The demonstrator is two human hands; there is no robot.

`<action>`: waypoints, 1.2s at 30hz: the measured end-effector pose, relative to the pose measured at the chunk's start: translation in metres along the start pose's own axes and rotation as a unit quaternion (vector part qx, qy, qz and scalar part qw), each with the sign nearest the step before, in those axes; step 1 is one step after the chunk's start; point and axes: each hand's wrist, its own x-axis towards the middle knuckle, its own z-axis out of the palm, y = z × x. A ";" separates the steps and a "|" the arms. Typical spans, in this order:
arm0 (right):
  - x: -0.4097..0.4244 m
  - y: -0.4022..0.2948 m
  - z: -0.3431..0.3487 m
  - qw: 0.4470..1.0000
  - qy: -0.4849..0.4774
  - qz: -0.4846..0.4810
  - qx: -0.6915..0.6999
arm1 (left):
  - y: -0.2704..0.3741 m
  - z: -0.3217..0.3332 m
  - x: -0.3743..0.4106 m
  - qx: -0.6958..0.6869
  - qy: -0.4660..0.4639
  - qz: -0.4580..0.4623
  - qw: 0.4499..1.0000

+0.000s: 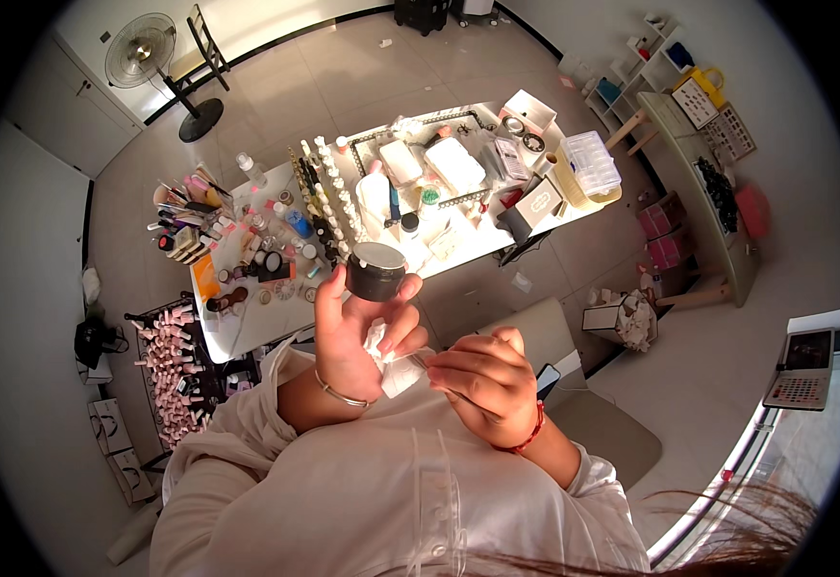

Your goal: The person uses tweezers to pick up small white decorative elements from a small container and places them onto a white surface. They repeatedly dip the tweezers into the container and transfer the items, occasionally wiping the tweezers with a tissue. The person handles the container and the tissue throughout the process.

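Observation:
My left hand [362, 346] is raised over the near edge of the table, holding a dark round jar [375, 278] with a greyish lid between thumb and fingers. Crumpled white tissue [398, 371] is tucked under the lower fingers of that same hand. Just to the right, my right hand [483, 382] has its fingers pinched together beside the tissue. A thin tool [425, 358] seems to run from those fingers to the tissue; most of it is hidden. The marble-look table [228, 339] lies beyond both hands.
Nail-colour sample sticks [340, 191] stand in rows mid-table, near a brush holder [200, 195] and a clear plastic case [591, 162]. At left is a rack of pink-capped bottles [171, 375]. A chair [535, 332], phone [548, 379] and full waste bin [618, 324] are at right.

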 end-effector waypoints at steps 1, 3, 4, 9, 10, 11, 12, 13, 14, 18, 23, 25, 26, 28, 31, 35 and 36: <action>0.001 -0.001 -0.001 1.000 -0.002 0.003 0.002 | 0.001 0.002 0.000 0.002 0.003 0.001 1.000; 0.002 -0.001 -0.004 1.000 -0.006 0.009 0.008 | 0.001 0.001 -0.001 0.015 0.001 0.014 1.000; 0.002 -0.001 -0.005 1.000 -0.007 0.011 0.011 | 0.001 -0.002 -0.001 0.026 -0.005 0.027 0.999; -0.001 0.002 -0.009 0.999 -0.015 0.030 0.011 | 0.007 -0.009 -0.001 0.046 -0.038 0.054 0.997; 0.000 0.002 -0.010 0.999 -0.016 0.031 0.012 | 0.007 -0.009 -0.001 0.045 -0.038 0.052 0.997; 0.000 0.003 -0.010 0.999 -0.013 0.031 0.015 | 0.007 -0.009 -0.001 0.043 -0.034 0.057 0.997; 0.001 0.004 -0.010 0.999 -0.009 0.031 0.017 | 0.008 -0.009 0.000 0.041 -0.031 0.062 0.997; 0.001 0.004 -0.010 0.999 -0.006 0.031 0.019 | 0.010 -0.010 0.000 0.040 -0.029 0.067 0.997; 0.000 0.006 -0.011 0.999 0.005 0.037 0.039 | 0.012 -0.010 0.000 0.037 -0.025 0.074 0.996; -0.005 0.012 -0.011 0.988 0.052 0.075 0.123 | 0.018 -0.012 0.001 0.024 -0.019 0.088 0.996; -0.012 0.006 -0.011 0.898 0.100 0.229 0.363 | 0.016 -0.015 0.000 0.046 -0.060 0.074 0.994; -0.014 0.009 -0.013 0.889 0.100 0.221 0.389 | 0.015 -0.019 0.000 0.068 -0.099 0.051 0.991; -0.015 0.008 -0.013 0.875 0.114 0.229 0.411 | 0.014 -0.016 -0.001 0.077 -0.100 0.044 0.991; -0.015 0.008 -0.011 0.858 0.126 0.240 0.436 | 0.014 -0.016 -0.004 0.072 -0.101 0.027 0.992; -0.013 0.008 -0.010 0.858 0.120 0.243 0.437 | 0.011 -0.013 -0.002 0.042 -0.108 0.032 0.993; -0.011 0.008 -0.009 0.881 0.095 0.233 0.401 | 0.011 -0.017 0.003 0.029 -0.129 0.047 0.990; -0.011 0.008 -0.009 0.889 0.087 0.229 0.387 | 0.010 -0.016 0.003 0.038 -0.118 0.056 0.991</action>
